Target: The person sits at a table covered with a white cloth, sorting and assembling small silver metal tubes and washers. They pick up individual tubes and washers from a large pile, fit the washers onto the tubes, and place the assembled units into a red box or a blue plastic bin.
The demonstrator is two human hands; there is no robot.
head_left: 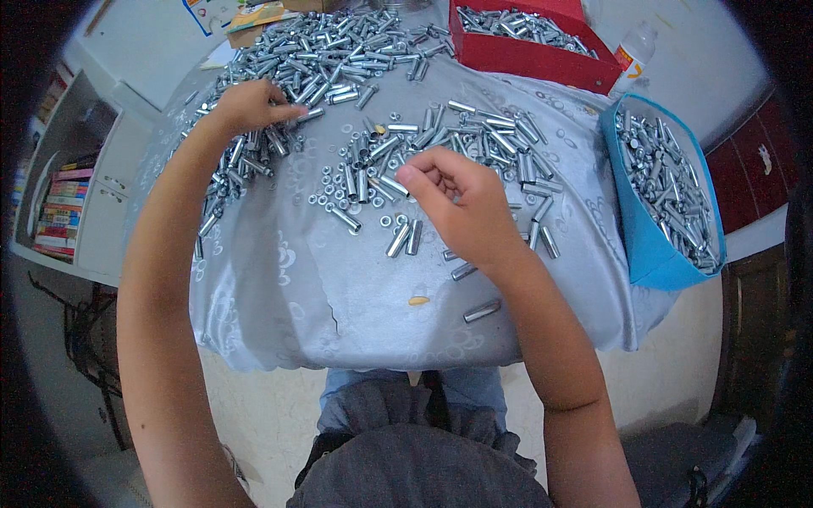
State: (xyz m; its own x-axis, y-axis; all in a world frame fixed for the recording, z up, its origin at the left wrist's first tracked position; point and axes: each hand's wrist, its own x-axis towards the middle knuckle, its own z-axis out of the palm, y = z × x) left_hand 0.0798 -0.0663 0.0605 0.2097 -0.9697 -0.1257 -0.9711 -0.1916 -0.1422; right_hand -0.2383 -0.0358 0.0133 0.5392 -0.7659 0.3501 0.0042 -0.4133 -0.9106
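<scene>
My left hand (251,107) reaches into the large heap of metal expansion bolts (296,63) at the back left. Its fingers are bent down among the pieces, and a shiny bolt (312,114) lies right at a fingertip. Whatever is under the fingers is hidden. Over the middle of the table my right hand (464,203) has its fingers curled and thumb brought in. Anything it grips is too covered to make out. Beneath and beside it spreads a smaller group of metal sleeves (500,135), with loose nuts (329,190) to its left.
A red box (533,63) of metal parts stands at the back, a blue fabric bin (669,250) of them at the right. A plastic bottle (635,52) is between them. One sleeve (482,311) and a small yellowish piece (419,300) lie near the front on the silvery tablecloth (364,271).
</scene>
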